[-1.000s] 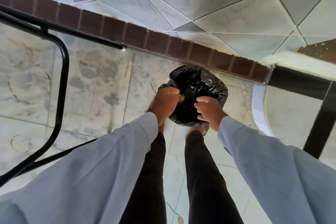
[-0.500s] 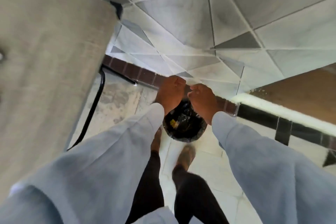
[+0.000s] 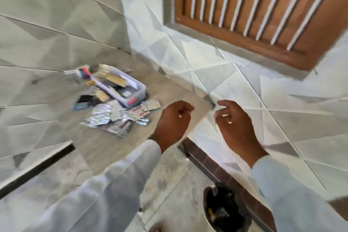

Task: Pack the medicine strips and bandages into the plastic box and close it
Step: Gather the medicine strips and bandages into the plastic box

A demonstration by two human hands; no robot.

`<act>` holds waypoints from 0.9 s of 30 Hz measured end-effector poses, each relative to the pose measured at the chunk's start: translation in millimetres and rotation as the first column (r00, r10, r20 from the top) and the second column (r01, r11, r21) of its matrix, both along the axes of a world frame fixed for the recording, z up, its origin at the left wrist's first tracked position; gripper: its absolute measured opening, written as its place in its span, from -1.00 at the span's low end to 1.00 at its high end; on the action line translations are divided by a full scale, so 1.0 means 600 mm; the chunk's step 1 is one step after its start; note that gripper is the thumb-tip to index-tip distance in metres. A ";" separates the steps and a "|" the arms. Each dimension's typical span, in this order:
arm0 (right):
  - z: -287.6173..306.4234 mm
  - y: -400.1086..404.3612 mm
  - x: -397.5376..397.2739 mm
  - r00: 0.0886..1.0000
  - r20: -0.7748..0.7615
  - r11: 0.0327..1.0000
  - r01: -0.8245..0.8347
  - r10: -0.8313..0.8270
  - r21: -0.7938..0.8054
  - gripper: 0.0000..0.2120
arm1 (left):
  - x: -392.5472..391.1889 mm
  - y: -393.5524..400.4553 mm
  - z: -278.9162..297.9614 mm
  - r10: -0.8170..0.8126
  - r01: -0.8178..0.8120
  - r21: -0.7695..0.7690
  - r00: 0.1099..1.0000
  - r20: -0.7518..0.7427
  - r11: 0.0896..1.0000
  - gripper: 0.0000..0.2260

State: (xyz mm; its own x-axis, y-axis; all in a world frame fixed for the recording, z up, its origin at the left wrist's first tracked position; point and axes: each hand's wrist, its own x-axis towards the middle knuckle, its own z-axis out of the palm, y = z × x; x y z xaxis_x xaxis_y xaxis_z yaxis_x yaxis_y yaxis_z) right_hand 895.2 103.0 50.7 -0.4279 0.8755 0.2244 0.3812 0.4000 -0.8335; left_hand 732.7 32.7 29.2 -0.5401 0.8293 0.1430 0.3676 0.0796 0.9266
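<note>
hands: we are holding our left hand (image 3: 174, 120) and right hand (image 3: 236, 124) in the air, fingers loosely curled, gripping nothing | plastic box (image 3: 120, 85): sitting open on the tabletop (image 3: 165, 88) | medicine strips (image 3: 116, 117): lying heaped just beside it

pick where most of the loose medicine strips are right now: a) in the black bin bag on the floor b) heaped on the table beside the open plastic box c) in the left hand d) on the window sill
b: the silver medicine strips lie in a heap on the table just beside the open plastic box, while the left hand and right hand hover loosely curled and hold nothing.
</note>
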 end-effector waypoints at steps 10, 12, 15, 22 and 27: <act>0.112 -0.223 -0.311 0.965 -0.067 0.943 -0.231 0.254 0.241 -0.66 | -0.290 -0.290 0.107 0.262 -0.250 0.111 0.959 -0.109 0.962 -0.80; 0.116 -0.268 -0.388 0.966 -0.057 0.931 -0.228 0.254 0.284 -0.65 | -0.361 -0.347 0.117 0.288 -0.269 0.137 0.947 -0.144 0.953 -0.80; 0.113 -0.319 -0.483 0.969 -0.013 0.895 -0.224 0.248 0.386 -0.65 | -0.465 -0.429 0.131 0.327 -0.307 0.129 0.928 -0.181 0.943 -0.80; 0.084 -0.356 -0.619 0.980 0.045 0.894 -0.193 0.192 0.405 -0.71 | -0.667 -0.510 0.147 0.414 -0.393 0.145 0.892 -0.179 0.908 -0.78; 0.056 -0.315 -0.687 0.980 0.114 0.913 -0.194 0.164 0.360 -0.76 | -0.739 -0.451 0.115 0.329 -0.318 0.088 0.929 -0.169 0.944 -0.81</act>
